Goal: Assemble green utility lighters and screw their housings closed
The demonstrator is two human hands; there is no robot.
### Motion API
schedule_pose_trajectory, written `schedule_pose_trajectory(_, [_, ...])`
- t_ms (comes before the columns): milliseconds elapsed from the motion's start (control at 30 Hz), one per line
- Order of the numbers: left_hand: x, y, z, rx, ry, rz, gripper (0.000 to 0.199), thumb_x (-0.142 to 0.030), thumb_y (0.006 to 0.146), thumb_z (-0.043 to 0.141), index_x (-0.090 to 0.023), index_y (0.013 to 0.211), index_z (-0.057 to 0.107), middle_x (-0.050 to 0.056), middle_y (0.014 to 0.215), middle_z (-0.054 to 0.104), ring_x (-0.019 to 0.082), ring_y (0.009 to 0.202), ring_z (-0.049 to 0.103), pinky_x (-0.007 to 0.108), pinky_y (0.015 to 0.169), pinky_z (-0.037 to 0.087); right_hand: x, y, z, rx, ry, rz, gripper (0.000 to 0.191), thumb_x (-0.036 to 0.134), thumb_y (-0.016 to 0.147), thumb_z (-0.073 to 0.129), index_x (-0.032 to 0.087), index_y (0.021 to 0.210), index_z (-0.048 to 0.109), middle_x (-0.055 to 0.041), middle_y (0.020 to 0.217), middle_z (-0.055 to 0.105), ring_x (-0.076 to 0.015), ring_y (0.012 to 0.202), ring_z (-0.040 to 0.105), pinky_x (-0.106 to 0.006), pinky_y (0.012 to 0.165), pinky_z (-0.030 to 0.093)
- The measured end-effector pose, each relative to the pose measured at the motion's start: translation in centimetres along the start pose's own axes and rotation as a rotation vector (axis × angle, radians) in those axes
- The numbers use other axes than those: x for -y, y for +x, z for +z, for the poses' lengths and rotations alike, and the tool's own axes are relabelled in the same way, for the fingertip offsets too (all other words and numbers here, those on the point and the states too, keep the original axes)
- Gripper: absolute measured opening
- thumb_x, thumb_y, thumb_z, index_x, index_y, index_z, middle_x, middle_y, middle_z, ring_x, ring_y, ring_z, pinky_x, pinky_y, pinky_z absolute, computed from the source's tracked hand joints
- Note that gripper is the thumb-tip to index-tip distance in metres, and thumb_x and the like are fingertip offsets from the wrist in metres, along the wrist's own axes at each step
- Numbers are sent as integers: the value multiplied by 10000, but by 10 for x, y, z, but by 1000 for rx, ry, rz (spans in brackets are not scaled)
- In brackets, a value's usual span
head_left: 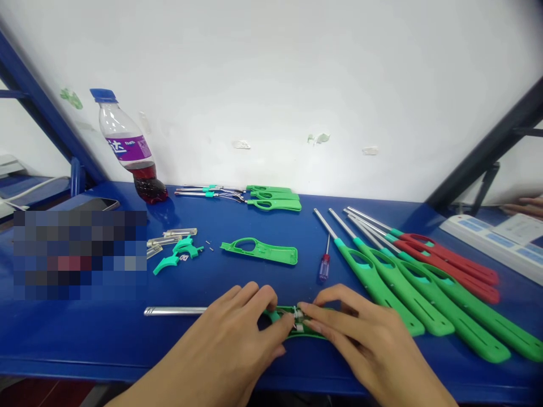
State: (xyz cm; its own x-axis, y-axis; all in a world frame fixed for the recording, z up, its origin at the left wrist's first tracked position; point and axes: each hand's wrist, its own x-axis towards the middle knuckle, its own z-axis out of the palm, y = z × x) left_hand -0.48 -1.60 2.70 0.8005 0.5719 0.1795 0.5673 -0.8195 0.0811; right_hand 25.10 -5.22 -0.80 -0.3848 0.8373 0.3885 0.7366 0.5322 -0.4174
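Observation:
An opened green lighter body (pixel 308 333) lies at the table's front, small parts and wires showing inside. Its silver tube (pixel 175 311) points left. My left hand (pixel 237 328) is wrapped round the body's left part, thumb on the inner parts. From the right, my right hand (pixel 360 328) presses its fingertips on the parts in the middle of the body. Behind them lies an empty green half-shell (pixel 271 252), hollow side up. A small screwdriver (pixel 324 267) with a purple and red handle lies beyond my right hand.
Green lighters (pixel 382 282) and red lighters (pixel 453 271) lie at right, near a white power strip (pixel 492 243). Teal pieces (pixel 167 262) and clear tanks (pixel 180 232) lie left. Green handles (pixel 275 204) and a soda bottle (pixel 131 147) stand by the wall.

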Motion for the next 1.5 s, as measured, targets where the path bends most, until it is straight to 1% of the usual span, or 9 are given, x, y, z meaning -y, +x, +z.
schedule_pose_trajectory(267, [-2,2,-3,-5,22,16,269,-162,977,738,-216,1238,700,94,1195,729,335,1047,745,567,890,685,3,0,2,-29,-93,16,351,261,1124,527,350,1429,677,-24,1208,730,-153,895,791,-276,790,653])
schedule_pose_trajectory(467, [-3,1,-9,-31,38,16,213,-240,1017,711,-224,1229,718,92,1203,752,343,1033,748,564,879,682,3,0,1,-154,-150,5,317,235,1117,507,328,1357,691,-27,1206,749,-146,850,803,-264,795,660])
schedule_pose_trajectory(533, [4,0,-10,-41,-16,25,207,-153,1026,636,-233,1195,724,71,1173,757,330,1052,737,558,914,668,3,-1,1,-186,-157,9,301,241,1119,509,325,1348,686,-25,1196,747,-146,858,803,-264,815,659])
schedule_pose_trajectory(633, [26,-4,-12,-95,-42,5,400,-2,1011,499,-239,1248,717,67,1230,745,307,1167,691,534,1008,619,4,-1,1,-235,-164,12,281,240,1120,512,329,1327,679,-16,1182,743,-141,866,804,-256,824,653])
schedule_pose_trajectory(767, [68,-8,-12,-205,87,-127,387,-122,1099,448,-178,1402,683,152,1365,706,355,1267,644,620,1074,555,5,2,1,-272,-167,16,278,227,1117,513,330,1317,675,-14,1180,740,-139,861,805,-258,824,647])
schedule_pose_trajectory(900, [96,-9,-10,-204,136,-182,395,-308,1144,437,-155,1383,712,180,1401,694,372,1287,642,630,1098,542,5,2,1,-285,-175,17,282,234,1118,511,331,1328,673,-16,1183,743,-139,866,805,-257,804,645])
schedule_pose_trajectory(1133, [97,-5,-10,-161,138,-171,384,-247,1129,407,-181,1061,779,143,1269,719,320,1164,669,530,1008,594,1,-3,1,-261,-186,11,294,224,1101,535,341,1330,677,-10,1208,739,-135,933,808,-232,835,645])
schedule_pose_trajectory(1333, [101,-5,-1,-197,149,-188,405,-298,1141,435,-208,1477,642,144,1406,723,357,1287,662,596,1086,539,4,1,0,-285,-171,-7,255,241,1106,534,309,1283,704,-18,1169,749,-137,911,809,-218,777,641])
schedule_pose_trajectory(1500, [108,-5,3,-184,130,-161,397,-270,1156,403,-190,1400,705,131,1199,797,341,1113,726,560,990,542,5,0,-1,-291,-187,-11,244,257,1115,529,318,1284,694,-2,1171,745,-124,904,808,-224,822,636])
